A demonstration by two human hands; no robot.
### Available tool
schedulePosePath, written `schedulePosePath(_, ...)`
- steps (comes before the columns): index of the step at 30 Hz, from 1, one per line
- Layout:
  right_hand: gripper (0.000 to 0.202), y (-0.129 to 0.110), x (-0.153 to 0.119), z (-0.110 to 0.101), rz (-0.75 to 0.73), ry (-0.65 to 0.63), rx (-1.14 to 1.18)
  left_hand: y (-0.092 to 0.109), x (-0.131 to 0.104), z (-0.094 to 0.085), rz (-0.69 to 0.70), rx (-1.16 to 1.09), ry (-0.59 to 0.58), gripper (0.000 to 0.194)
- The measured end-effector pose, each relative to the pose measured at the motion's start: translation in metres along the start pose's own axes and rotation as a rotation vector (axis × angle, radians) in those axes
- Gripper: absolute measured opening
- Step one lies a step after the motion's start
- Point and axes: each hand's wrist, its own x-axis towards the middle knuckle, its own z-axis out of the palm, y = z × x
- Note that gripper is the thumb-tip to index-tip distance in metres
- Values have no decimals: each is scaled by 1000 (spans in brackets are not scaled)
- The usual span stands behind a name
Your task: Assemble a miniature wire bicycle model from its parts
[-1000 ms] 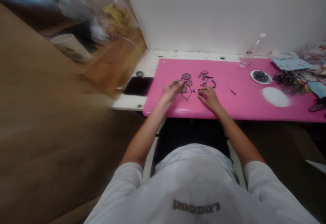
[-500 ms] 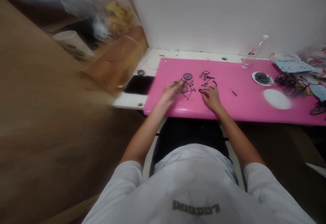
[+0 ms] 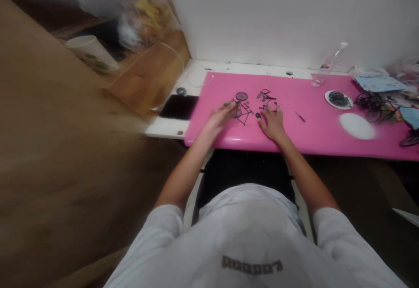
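Observation:
My left hand [image 3: 223, 115] is closed on the left end of a small dark bicycle frame [image 3: 244, 118], its thumb and fingers pinched together. A spoked wheel [image 3: 241, 96] lies just beyond that hand on the pink mat [image 3: 294, 142]. My right hand [image 3: 273, 121] rests over several small black parts with its fingers spread. Beside its thumb is a small round black part [image 3: 258, 115]. More dark bicycle parts [image 3: 266, 96] lie beyond the right fingertips.
A small screwdriver [image 3: 300, 117] lies right of my right hand. Farther right are a plate of black parts [image 3: 339, 99], a white disc [image 3: 356, 126], a clear bottle [image 3: 324, 70] and heaped black parts [image 3: 373, 104]. A black flat object [image 3: 178, 107] sits at left.
My right hand's fingers have spread and reached slightly farther over the small parts. My left hand stays on the frame, which has shifted slightly to the right.

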Motion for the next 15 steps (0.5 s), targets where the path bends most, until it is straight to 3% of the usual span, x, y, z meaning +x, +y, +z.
schedulePosePath(8, 64, 6, 2, 5, -103, -75, 16, -6, 5, -2, -38, -71, -2, 9)
schedulePosePath(15, 56, 11, 5, 11, -153, 7, 42, -15, 12, -7, -68, -117, 55, 7)
